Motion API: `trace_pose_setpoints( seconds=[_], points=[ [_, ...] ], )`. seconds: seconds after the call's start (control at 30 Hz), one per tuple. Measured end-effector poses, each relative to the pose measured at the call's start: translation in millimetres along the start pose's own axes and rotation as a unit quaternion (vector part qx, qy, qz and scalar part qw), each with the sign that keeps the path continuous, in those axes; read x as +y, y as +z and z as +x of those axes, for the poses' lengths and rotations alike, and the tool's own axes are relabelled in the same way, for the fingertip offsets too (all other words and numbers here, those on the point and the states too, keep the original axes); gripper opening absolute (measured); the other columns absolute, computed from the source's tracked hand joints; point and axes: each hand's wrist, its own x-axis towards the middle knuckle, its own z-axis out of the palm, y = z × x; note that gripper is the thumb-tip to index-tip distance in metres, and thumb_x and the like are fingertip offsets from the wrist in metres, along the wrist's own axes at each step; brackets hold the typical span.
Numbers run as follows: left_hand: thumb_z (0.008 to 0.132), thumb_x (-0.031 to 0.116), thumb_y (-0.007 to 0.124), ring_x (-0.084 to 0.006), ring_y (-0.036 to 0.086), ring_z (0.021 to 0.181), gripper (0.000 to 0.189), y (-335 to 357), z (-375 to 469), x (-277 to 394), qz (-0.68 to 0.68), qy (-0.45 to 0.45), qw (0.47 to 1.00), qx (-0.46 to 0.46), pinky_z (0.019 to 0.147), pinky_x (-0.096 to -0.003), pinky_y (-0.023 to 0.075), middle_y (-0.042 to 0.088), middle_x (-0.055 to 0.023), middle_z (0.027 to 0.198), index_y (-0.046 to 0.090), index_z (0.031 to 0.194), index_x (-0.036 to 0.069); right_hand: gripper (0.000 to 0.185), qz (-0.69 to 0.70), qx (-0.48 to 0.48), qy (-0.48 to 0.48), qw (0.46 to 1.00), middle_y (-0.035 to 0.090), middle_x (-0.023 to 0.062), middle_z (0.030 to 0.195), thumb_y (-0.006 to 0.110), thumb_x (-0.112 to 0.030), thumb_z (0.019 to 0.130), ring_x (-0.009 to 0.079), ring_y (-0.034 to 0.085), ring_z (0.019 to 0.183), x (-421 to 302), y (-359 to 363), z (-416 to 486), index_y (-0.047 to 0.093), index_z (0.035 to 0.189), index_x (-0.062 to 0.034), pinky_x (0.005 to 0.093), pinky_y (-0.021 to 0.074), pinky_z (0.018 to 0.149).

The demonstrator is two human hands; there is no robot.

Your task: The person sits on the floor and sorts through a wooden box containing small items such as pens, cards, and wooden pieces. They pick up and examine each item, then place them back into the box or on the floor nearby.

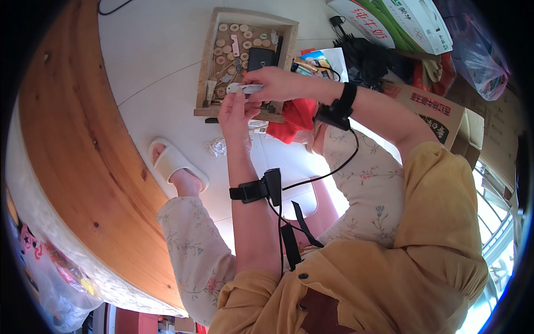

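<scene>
My right hand point(271, 85) grips a small white and grey object point(250, 88), whose exact kind I cannot tell. The fingertips of my left hand point(235, 115) pinch its left end. Both hands are over the near part of a wooden drawer point(204, 79) on the floor. Inside it lie several round wooden xiangqi pieces point(223, 27), a pink strip-like item point(235, 45), a black case point(261, 58), thin sticks and a small white tube point(211, 90). My hands hide part of the drawer's contents.
Red cloth point(294, 121) and a bundle of white string point(217, 147) lie near the drawer. Right of it are a black umbrella point(361, 58), a milk carton box point(392, 25) and a cardboard box point(438, 110). A wooden bed board point(83, 167) borders the left. Cables join my wrist straps.
</scene>
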Motion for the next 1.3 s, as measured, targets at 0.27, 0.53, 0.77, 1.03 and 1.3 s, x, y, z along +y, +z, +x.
trace_pose_setpoints(
  seconds=[0.27,0.53,0.77,1.03,1.3],
  points=[
    [0.095,0.022,0.055,-0.0113,0.063,0.066,0.023,-24,6,-9,0.044,0.001,0.997,0.068,0.061,-0.0231,0.0493,0.067,-0.0069,0.089,0.061,0.11,0.005,0.025,-0.33,-0.062,0.059,0.94,0.065,0.0108,0.083,0.063,-0.019,0.075,0.03,0.064,0.08,28,-54,-54,0.063,0.096,-0.0068,0.0412,0.0484,0.068],
    [0.094,0.019,0.055,-0.0119,0.064,0.064,0.018,-24,11,-19,0.07,0.021,0.995,0.066,0.057,-0.0221,0.047,0.067,-0.0067,0.087,0.061,0.106,0.006,0.027,-0.495,0.078,-0.074,0.862,0.063,0.0099,0.103,0.063,-0.015,0.077,0.0297,0.063,0.096,55,3,16,0.063,0.103,-0.0086,0.0409,0.0515,0.072],
    [0.093,0.019,0.056,-0.0124,0.065,0.068,0.019,-20,9,-15,0.069,0.0,0.995,0.066,0.061,-0.023,0.0456,0.068,-0.0059,0.09,0.061,0.107,0.006,0.027,-0.517,0.062,-0.066,0.851,0.063,0.0093,0.1,0.063,-0.014,0.078,0.0306,0.064,0.091,62,9,38,0.062,0.104,-0.0092,0.042,0.0512,0.071],
    [0.09,0.012,0.061,-0.0109,0.065,0.066,0.021,-13,6,-10,0.061,-0.007,0.996,0.057,0.057,-0.0199,0.0443,0.068,-0.0064,0.089,0.061,0.108,0.002,0.019,0.055,-0.024,0.041,0.997,0.064,0.0026,0.079,0.063,-0.017,0.083,0.0136,0.06,0.072,30,-13,16,0.063,0.098,-0.0059,0.0276,0.0478,0.062],
    [0.089,0.015,0.064,-0.0125,0.067,0.069,0.024,-10,5,-15,0.175,-0.093,0.979,-0.056,0.06,-0.0197,0.0486,0.069,-0.006,0.091,0.063,0.11,0.004,0.02,0.091,-0.055,0.069,0.992,0.064,0.001,0.079,0.063,-0.019,0.082,0.0091,0.059,0.067,27,-20,-17,0.067,0.095,-0.0042,0.0234,0.0474,0.059]
  ],
)
